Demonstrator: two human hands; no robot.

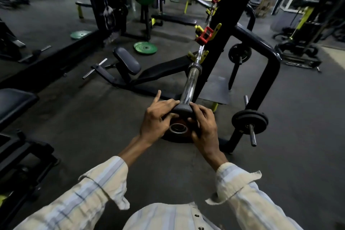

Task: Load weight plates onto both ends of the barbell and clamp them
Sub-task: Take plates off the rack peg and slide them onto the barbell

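Note:
A chrome barbell (192, 78) rests on the black rack (226, 24) and its sleeve points toward me. Both hands hold a small dark weight plate (182, 110) at the tip of the sleeve, edge-on to me. My left hand (158, 117) grips its left side with the index finger raised. My right hand (204, 125) grips its right side. Below the hands a larger dark plate (177, 132) with a metal-ringed centre hole lies flat on the floor. Two red clamps (205, 35) sit on the bar further along.
A black bench (155, 72) lies left of the barbell. Black plates hang on the rack's storage pegs (250, 120) at the right. Green plates (145, 47) lie on the floor beyond the bench. More benches and machines stand all around.

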